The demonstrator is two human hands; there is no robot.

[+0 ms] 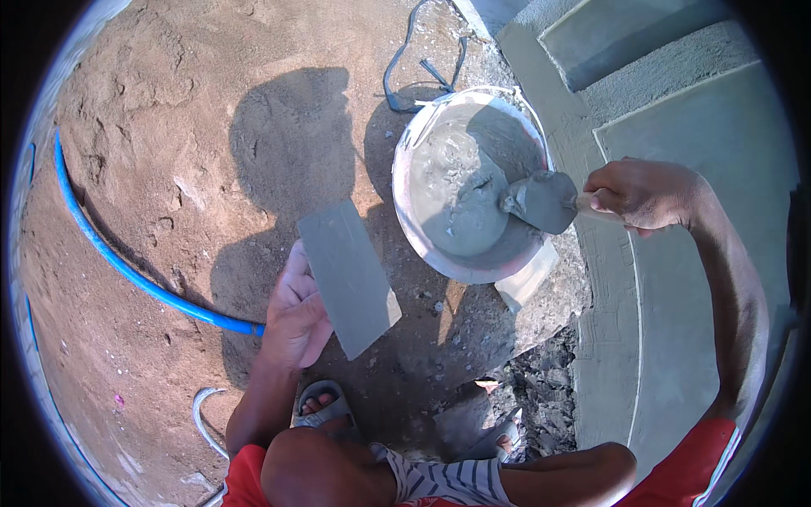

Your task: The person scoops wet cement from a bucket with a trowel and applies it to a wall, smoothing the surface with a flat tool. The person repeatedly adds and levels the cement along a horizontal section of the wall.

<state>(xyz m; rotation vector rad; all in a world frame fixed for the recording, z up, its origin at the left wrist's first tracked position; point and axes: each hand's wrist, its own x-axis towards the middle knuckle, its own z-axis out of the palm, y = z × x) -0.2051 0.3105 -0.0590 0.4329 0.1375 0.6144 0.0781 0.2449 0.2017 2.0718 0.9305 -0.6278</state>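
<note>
My left hand (296,313) grips a flat rectangular grey plate (349,277), coated grey and tilted over the dirt left of the bucket. My right hand (634,196) is closed on the pale handle of a trowel (541,201), whose mortar-smeared blade is over the right part of the bucket, at the wet mortar. The round pale bucket (407,177) holds grey mortar (452,211) and stands at the ground's edge beside the plastered surface.
A blue hose (127,262) curves over the dirt (144,101) at left. A dark cord (397,63) lies behind the bucket. A pale board (524,279) is beside it. Plastered ledges and recesses (676,338) run along the right. My sandalled feet (325,410) are below.
</note>
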